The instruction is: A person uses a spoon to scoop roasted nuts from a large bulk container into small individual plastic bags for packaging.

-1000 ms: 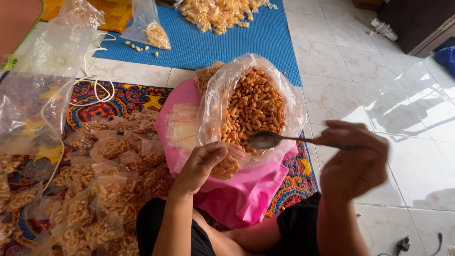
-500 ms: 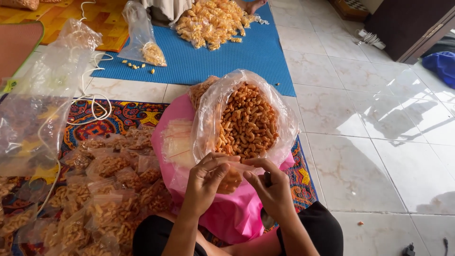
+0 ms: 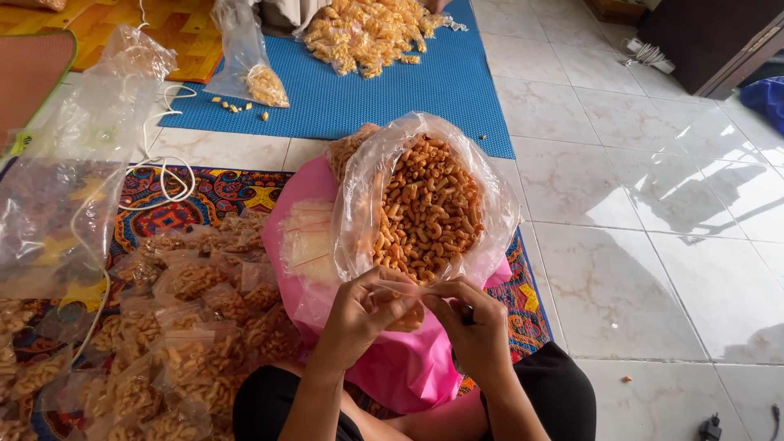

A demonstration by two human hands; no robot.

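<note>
Since the earlier frame, the spoon has been lowered and both hands brought together. A small clear bag (image 3: pixel 400 287) is pinched between the left hand (image 3: pixel 367 306) and right hand (image 3: pixel 472 322), just below the big bag of snacks (image 3: pixel 429 208) on the pink basin (image 3: pixel 306 196).

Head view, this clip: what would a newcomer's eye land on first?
Most striking is the big clear plastic bag of orange-brown curled snacks, gaping open at centre on a bright pink plastic sheet. Just below it, the left hand and right hand meet, pinching a small clear plastic packet between their fingers. At lower left, a heap of small filled snack packets covers a colourful patterned mat.
</note>
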